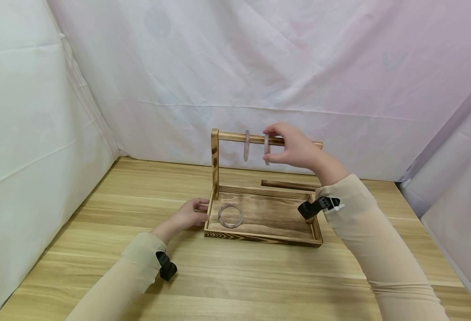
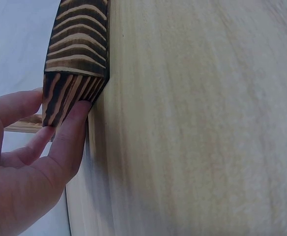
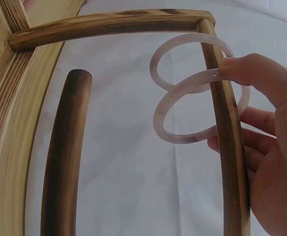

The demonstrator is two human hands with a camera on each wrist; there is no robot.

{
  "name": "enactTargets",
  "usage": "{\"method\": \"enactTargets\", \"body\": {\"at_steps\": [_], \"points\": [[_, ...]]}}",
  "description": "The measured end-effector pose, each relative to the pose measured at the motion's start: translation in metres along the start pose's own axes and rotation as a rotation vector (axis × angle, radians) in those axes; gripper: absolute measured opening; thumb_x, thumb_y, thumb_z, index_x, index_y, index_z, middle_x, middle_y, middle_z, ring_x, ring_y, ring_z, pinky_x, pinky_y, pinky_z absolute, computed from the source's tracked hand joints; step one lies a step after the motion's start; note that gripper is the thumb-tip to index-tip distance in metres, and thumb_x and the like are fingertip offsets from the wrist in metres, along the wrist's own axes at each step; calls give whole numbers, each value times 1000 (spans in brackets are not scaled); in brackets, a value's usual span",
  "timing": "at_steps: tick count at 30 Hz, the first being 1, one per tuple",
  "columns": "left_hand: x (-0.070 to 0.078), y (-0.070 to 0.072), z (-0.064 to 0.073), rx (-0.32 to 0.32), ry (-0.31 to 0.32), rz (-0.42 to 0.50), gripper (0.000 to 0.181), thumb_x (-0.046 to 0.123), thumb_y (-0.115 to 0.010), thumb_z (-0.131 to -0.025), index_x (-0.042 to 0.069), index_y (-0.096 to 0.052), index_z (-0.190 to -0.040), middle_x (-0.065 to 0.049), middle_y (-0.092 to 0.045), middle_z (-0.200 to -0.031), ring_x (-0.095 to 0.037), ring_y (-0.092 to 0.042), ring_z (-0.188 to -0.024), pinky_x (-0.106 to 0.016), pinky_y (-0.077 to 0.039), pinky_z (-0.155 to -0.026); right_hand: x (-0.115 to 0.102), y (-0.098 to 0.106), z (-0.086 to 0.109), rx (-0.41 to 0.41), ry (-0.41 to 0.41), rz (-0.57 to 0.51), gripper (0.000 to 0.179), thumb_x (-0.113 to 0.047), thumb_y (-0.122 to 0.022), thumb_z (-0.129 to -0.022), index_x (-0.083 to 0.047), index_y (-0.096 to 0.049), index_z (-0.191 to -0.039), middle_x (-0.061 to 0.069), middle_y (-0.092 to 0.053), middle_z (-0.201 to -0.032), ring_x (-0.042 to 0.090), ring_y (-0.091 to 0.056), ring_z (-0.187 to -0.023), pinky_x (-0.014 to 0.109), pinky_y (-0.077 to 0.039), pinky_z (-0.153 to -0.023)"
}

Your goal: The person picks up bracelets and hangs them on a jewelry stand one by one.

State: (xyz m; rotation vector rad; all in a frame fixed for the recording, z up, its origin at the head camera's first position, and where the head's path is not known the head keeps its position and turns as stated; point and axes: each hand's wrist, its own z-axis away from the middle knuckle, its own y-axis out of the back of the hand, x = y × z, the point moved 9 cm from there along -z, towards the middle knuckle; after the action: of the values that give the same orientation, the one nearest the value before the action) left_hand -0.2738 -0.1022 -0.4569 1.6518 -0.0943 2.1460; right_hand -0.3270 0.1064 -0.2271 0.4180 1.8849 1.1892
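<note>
A wooden stand has a shallow tray (image 1: 265, 241), a left post (image 1: 215, 165) and a crossbar (image 1: 232, 137). My right hand (image 1: 295, 145) pinches a pale translucent bangle (image 1: 267, 149) between thumb and fingers; the crossbar passes through this ring, as the right wrist view shows. Further left on the bar hangs a second pale bangle (image 1: 246, 146). A third bangle (image 1: 231, 226) lies flat at the left in the tray. Down at the tray's left end, my left hand (image 1: 189, 215) holds the end wall with thumb and fingers, seen closely in the left wrist view.
A dark wooden bar (image 1: 287, 184) lies behind the tray on the wood-grain table (image 1: 203, 276). White cloth (image 1: 203, 67) hangs behind the table and along both sides. The crossbar's right end (image 1: 318, 145) is without a post.
</note>
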Motion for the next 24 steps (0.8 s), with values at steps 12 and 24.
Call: {"method": "enactTargets", "body": {"at_steps": [12, 24], "points": [[-2, 0, 0, -8, 1, 3, 56, -4, -54, -87, -11, -32, -138, -34, -44, -128, -32, -59, -102, -41, -56, -86, -4, -1, 0, -3, 18, 80, 63, -23, -76, -77, -1, -48, -129, 15, -51, -128, 29, -48, -119, 44, -41, -103], [-2, -1, -1, -16, -5, 2, 56, -4, -54, -87, -10, -32, -138, -34, -44, -129, -31, -60, -102, -41, -56, -86, -11, 9, 6, 83, 64, 118, 57, -27, -72, -81, -6, -50, -130, 14, -47, -136, 31, -37, -131, 49, -32, -109]]}}
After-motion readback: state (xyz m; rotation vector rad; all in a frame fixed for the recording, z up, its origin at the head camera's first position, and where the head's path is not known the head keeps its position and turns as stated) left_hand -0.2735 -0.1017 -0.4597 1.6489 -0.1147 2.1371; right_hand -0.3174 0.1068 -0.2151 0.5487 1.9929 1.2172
